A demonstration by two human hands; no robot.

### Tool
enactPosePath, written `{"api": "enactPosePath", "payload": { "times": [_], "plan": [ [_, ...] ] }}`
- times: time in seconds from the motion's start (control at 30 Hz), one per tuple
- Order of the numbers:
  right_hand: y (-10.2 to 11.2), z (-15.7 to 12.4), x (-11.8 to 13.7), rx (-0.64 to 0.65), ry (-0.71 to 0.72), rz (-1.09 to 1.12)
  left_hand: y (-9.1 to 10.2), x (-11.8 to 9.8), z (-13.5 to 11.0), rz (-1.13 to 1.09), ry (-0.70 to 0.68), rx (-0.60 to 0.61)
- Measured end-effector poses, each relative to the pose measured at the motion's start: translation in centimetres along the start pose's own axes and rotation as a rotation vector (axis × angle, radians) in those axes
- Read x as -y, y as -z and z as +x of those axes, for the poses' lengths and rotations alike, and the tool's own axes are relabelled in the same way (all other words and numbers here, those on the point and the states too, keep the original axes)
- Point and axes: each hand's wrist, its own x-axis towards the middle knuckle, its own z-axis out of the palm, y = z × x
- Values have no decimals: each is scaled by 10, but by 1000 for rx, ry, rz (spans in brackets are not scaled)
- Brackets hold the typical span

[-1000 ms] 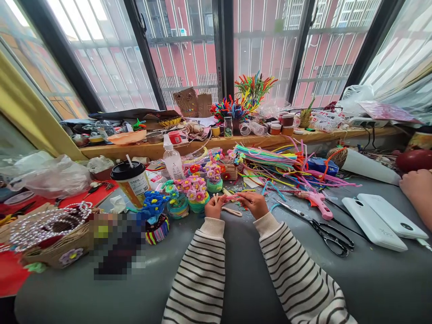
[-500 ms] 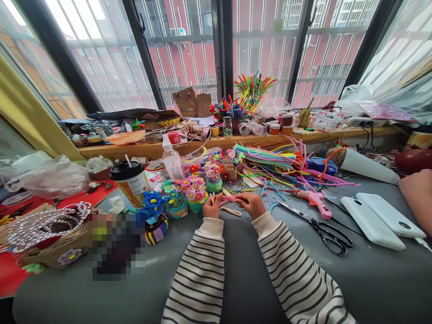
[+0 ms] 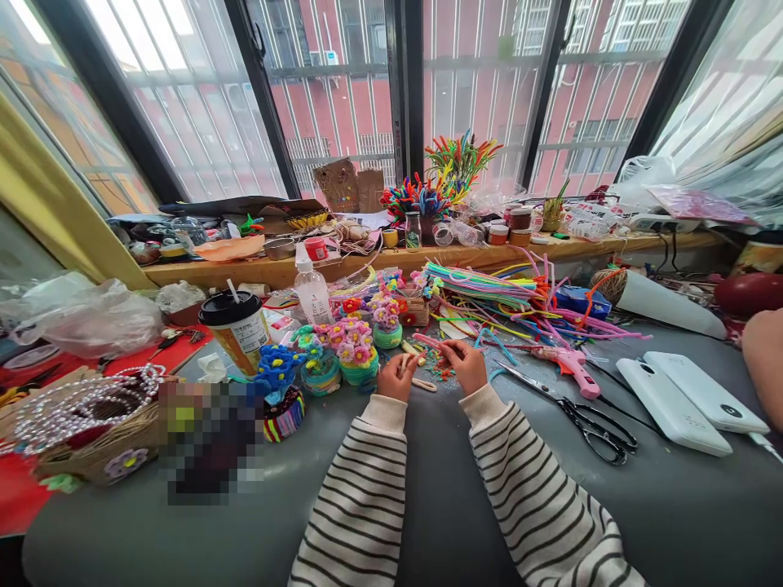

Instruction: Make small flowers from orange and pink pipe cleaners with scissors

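My left hand (image 3: 396, 377) is closed in a pinch on a short whitish pipe cleaner (image 3: 403, 364), mostly hidden by the fingers. To its right, my right hand (image 3: 465, 364) grips a pink pipe cleaner (image 3: 424, 338), whose free end points left. A gap separates the two hands. On the table between them lies a bent cream pipe cleaner (image 3: 424, 385), with small coloured scraps (image 3: 437, 364) behind it. Left of my left hand stand small pots of fuzzy flowers, the nearest holding pink blooms (image 3: 352, 342).
Black-handled scissors (image 3: 596, 428) and a pink glue gun (image 3: 575, 367) lie at right, near two white power banks (image 3: 673, 408). A pile of pipe cleaners (image 3: 489, 289) sits behind. A lidded cup (image 3: 236, 330) and a bottle (image 3: 311, 293) stand at left. Another person's arm (image 3: 764, 359) shows at right.
My hands have moved apart. The pink pipe cleaner, earlier stretched between both, is now in my right hand only. My left hand has turned slightly and shifted right.
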Motion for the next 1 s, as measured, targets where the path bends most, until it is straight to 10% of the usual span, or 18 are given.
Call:
{"api": "enactPosePath", "payload": {
  "times": [0.2,0.47,0.8,1.0],
  "plan": [
    [0,1,-2,-5,-15,19,10,-7,-10,725,-193,444],
    [2,4,-1,-45,-40,165,6,-6,-11,879,-273,427],
    [1,2,7,1,-5,409,1,-3,4,-87,-1,101],
    [1,0,5,172,0,327,0,-4,11,-480,331,226]
  ]
}}
